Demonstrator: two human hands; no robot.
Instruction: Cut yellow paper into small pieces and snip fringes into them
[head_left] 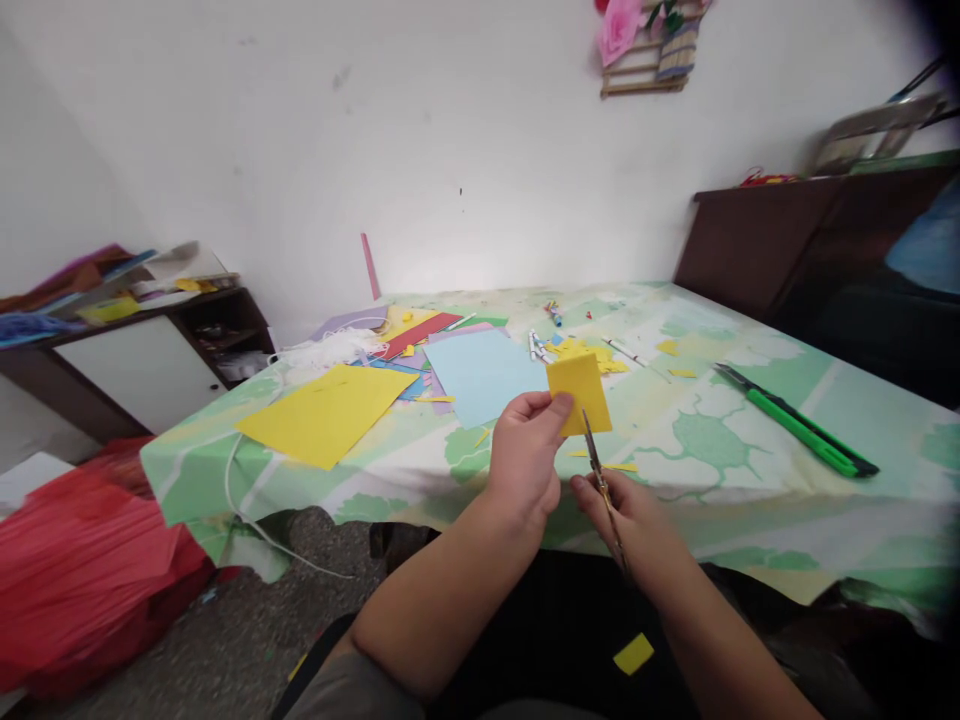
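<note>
My left hand (529,445) pinches the left edge of a small yellow piece of paper (589,385), held up above the front of the table. In my right hand (637,520) is a pair of scissors (594,458), blades pointing up, with their tips against the lower part of the yellow paper. My fingers partly hide the scissors' handles. Thin yellow strips (619,466) lie on the tablecloth just behind the scissors. Another yellow scrap (634,654) rests on the dark cloth of my lap.
A green utility knife (810,433) lies at the right on the patterned tablecloth (795,510). To the left are a yellow sheet (330,410), a light blue sheet (484,375) and white string (330,350). Markers (534,346) and yellow scraps lie farther back. A red plastic bag (97,580) stands at left.
</note>
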